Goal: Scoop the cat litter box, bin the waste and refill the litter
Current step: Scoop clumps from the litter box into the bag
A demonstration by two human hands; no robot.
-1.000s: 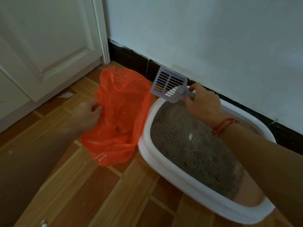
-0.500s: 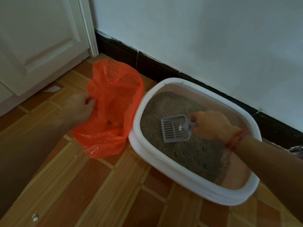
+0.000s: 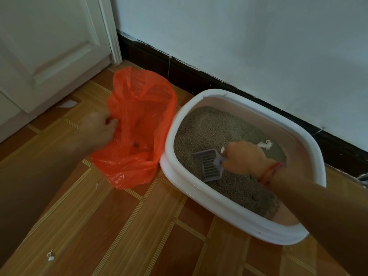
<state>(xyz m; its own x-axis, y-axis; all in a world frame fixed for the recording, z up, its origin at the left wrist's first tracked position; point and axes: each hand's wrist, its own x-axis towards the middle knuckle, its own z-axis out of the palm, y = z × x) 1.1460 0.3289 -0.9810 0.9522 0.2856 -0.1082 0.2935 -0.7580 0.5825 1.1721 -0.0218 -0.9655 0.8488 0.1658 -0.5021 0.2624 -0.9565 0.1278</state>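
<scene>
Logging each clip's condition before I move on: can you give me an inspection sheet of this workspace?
Surface: wooden floor with striped inlay lines.
Job's things: white litter box by the wall, holding grey litter; grey scoop dipped into the litter; orange bag open beside the box, with a small dark lump inside.
Clutter: paper scrap near the door; paper bit on the near floor; white fluff on the litter.
Hands: left hand grips the bag's edge; right hand grips the scoop's handle.
Cables: nothing seen.
Surroundings: pale wall, dark skirting board, white door.
</scene>
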